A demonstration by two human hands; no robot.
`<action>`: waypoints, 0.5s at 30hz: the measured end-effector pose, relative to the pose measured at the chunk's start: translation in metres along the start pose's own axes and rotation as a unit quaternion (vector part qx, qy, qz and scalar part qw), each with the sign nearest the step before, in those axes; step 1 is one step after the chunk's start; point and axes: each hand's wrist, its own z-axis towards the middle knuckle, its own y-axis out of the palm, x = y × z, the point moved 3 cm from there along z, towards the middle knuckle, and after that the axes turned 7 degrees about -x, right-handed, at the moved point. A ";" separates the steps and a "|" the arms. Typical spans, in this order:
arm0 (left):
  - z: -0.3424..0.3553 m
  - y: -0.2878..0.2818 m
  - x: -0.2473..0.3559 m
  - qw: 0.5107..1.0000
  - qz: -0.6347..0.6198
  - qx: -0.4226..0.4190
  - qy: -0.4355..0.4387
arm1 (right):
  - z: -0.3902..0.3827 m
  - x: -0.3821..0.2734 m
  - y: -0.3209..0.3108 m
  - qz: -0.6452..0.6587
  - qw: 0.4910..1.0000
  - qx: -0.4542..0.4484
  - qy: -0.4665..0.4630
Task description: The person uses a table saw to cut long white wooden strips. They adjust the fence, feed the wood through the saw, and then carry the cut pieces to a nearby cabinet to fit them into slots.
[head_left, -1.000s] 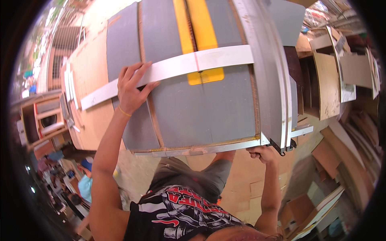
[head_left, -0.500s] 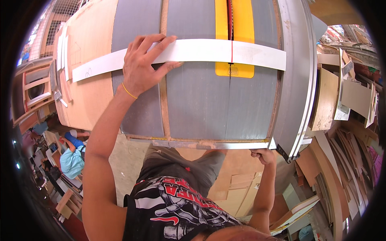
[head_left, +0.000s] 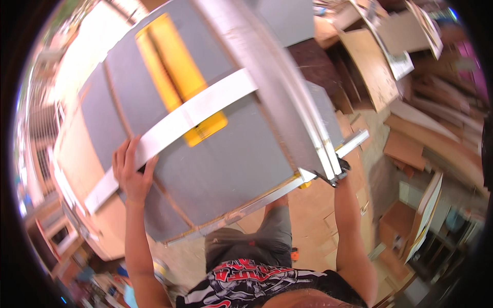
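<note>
A long white board strip [head_left: 205,105] lies across the grey top of a table saw [head_left: 226,159], over the yellow insert plate [head_left: 172,66] with its dark blade slot. Its right end meets the long metal fence [head_left: 280,77]. My left hand [head_left: 132,174] is closed over the strip towards its left end, fingers at the far edge and thumb at the near edge. At the fence's near end, my right hand [head_left: 345,177] is by the black clamp handle [head_left: 336,172]; its fingers are mostly hidden. Motion blurs the picture.
A pale wooden side table [head_left: 77,138] adjoins the saw's left side, with thin white offcuts along its edge. Boards and panels [head_left: 370,66] are piled to the right. A box-like wooden piece [head_left: 411,220] stands at lower right. A metal rail [head_left: 231,215] runs along the saw's front edge.
My view has swung to the right, so the saw appears tilted. My right hand has moved from under the front rail to the fence's clamp end. The left hand stays on the strip.
</note>
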 end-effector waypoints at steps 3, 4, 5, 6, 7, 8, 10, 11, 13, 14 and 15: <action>-0.013 0.001 -0.003 1.000 0.011 0.015 0.006 | 0.040 -0.011 -0.015 0.044 0.996 0.026 -0.070; -0.014 0.001 -0.004 1.000 0.011 0.010 0.011 | 0.047 -0.018 -0.021 0.054 0.993 0.037 -0.094; -0.007 0.000 -0.002 1.000 0.006 0.007 0.023 | 0.047 -0.025 -0.028 0.062 0.988 0.053 -0.127; -0.005 0.000 0.001 1.000 0.010 0.004 0.026 | 0.055 -0.024 -0.031 0.072 0.983 0.058 -0.158; -0.004 -0.001 0.005 1.000 0.011 0.004 0.027 | 0.064 -0.026 -0.032 0.074 0.977 0.054 -0.194; -0.005 -0.002 0.005 1.000 0.011 0.004 0.026 | 0.071 -0.028 -0.033 0.061 0.968 0.045 -0.239; -0.007 0.004 0.002 1.000 0.005 0.009 0.023 | 0.083 -0.036 -0.026 0.022 0.935 -0.011 -0.353; -0.012 0.001 0.001 1.000 0.010 0.010 0.016 | 0.092 -0.040 -0.019 -0.003 0.940 0.001 -0.340; -0.012 -0.001 -0.001 1.000 0.017 0.010 0.010 | 0.109 -0.046 -0.007 -0.035 0.937 0.020 -0.348; -0.011 0.001 0.001 1.000 0.015 0.008 0.013 | 0.117 -0.040 -0.014 -0.044 0.928 0.032 -0.370; -0.009 0.002 0.004 1.000 0.012 0.005 0.017 | 0.125 -0.035 -0.022 -0.055 0.921 0.046 -0.384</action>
